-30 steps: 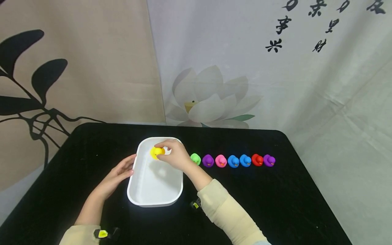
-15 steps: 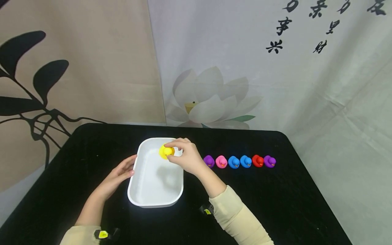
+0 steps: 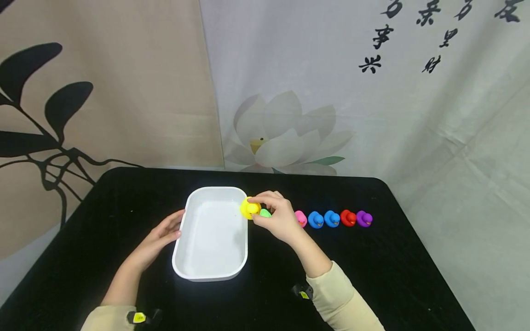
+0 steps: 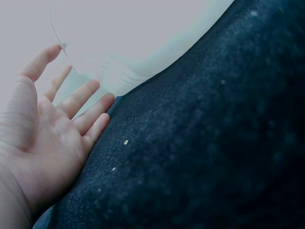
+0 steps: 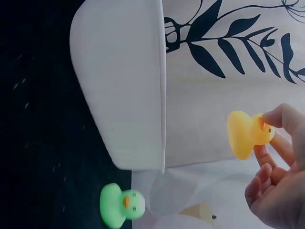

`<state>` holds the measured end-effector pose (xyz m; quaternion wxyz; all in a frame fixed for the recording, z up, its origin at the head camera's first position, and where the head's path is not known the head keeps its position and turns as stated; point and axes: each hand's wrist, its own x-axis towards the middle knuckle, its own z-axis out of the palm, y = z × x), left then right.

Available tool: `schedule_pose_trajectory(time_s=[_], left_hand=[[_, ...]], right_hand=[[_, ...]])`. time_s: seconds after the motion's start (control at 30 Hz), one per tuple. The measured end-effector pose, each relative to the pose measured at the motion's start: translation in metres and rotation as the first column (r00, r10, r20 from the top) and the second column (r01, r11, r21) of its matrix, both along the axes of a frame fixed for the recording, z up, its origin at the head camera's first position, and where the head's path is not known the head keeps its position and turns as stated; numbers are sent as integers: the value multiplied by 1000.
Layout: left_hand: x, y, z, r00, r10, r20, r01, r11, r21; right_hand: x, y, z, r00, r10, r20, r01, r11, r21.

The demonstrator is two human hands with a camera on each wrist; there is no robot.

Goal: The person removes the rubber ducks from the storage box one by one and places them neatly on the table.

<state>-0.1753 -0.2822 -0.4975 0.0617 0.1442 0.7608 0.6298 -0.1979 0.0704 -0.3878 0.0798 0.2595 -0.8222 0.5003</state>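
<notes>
Between thumb and fingers my right hand pinches a yellow rubber duck by its head, up at the right rim of the white tray. In the right wrist view the yellow duck is held in the air, apart from the tray. My left hand rests its fingertips against the tray's left side, fingers fairly straight. The left wrist view shows that hand's palm facing up beside the tray wall. A green rubber duck stands just right of the tray, partly hidden by my right hand.
A row of rubber ducks runs right from the green one: pink, two blue, red and purple. All stand on a black-covered table. A printed curtain hangs behind the table.
My right hand has moved right with the yellow duck, from over the tray's inside to its right rim. It now covers a purple duck seen before. The left hand and tray stay in place.
</notes>
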Motion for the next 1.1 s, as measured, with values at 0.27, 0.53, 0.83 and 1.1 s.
schedule_pose_trajectory(time_s=[0.27, 0.53, 0.83, 1.1], left_hand=[[0, 0, -1, 1000, -7, -6, 7, 1000, 5], [0, 0, 0, 1000, -3, -1, 3, 1000, 0], [0, 1, 2, 1000, -9, -3, 9, 1000, 4], [1, 1, 2, 1000, -2, 4, 2, 1000, -5]], right_hand=[[6, 36, -7, 1000, -22, -3, 22, 1000, -14], [9, 70, -13, 1000, 3, -24, -4, 999, -33], [14, 100, -11, 998, -66, -2, 66, 998, 25], [30, 117, 10, 992, -124, -10, 125, 989, 76]])
